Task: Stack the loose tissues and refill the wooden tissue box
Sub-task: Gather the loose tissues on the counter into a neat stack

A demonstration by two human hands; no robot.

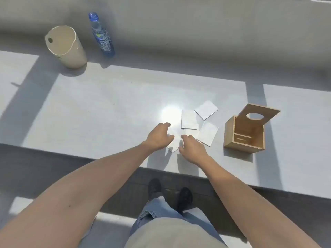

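While both hands (176, 142) hover over tissues (188, 119), wooden tissue box (244, 135) gapes.

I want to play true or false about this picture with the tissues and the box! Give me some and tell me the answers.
1. The wooden tissue box has its lid open. True.
2. The tissues are already inside the box. False: they lie loose on the table.
3. The water bottle lies on its side. False: it stands upright.
4. Both hands, left hand and right hand, reach over one tissue near the table's front edge. True.
5. The beige cylinder stands beside the wooden box. False: it stands beside the bottle, at the far left.
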